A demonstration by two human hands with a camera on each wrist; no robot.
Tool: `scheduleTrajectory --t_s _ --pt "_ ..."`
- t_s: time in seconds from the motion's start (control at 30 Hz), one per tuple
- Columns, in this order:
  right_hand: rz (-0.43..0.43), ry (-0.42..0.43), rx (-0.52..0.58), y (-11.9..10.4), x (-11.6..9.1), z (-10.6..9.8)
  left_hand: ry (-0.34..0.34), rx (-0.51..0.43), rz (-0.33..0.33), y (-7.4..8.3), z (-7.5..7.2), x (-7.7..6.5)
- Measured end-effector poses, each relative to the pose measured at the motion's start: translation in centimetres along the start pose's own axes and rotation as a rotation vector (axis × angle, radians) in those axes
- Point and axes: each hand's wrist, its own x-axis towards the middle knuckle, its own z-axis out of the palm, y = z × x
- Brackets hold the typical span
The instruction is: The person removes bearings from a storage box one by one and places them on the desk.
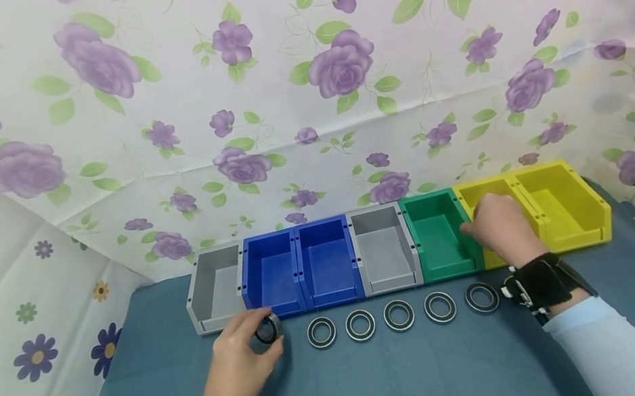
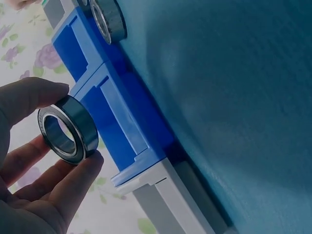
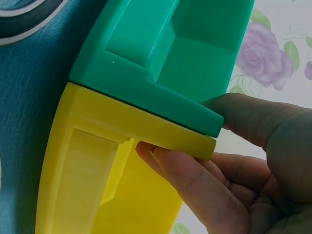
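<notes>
My left hand (image 1: 237, 367) pinches a ball bearing (image 2: 84, 127) between thumb and fingertips. The bearing is tilted on edge, in front of the left grey bin (image 1: 199, 291) and the first blue bin (image 1: 269, 267) in the head view. At the right, my right hand (image 1: 502, 228) grips the two walls where the green bin (image 3: 114, 73) meets a yellow bin (image 3: 109, 105). In the right wrist view its thumb is on the green side and its fingers reach inside the yellow bin. No bearing shows in that hand.
Several more bearings (image 1: 401, 330) lie in a row on the blue-green tablecloth (image 1: 394, 378), before the bins. A second blue bin (image 1: 326, 255), another grey bin (image 1: 383, 246) and a right-end yellow bin (image 1: 564, 202) complete the row. Flowered cloth (image 1: 282, 128) hangs behind.
</notes>
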Motion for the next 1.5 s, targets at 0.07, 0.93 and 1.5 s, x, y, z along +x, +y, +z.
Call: scheduleTrajectory --t_s 0.07,0.93,1.5 --pt "-0.005 0.002 0.0 0.0 0.0 0.0 -0.009 0.002 0.004 0.0 0.1 -0.1" --pt "-0.008 0.017 0.02 0.3 0.1 0.4 -0.231 0.096 -0.11 0.0 1.5 -0.6" --pt "-0.007 0.014 0.033 0.4 0.2 0.5 -0.318 0.102 -0.16 -0.3 2.1 -0.6"
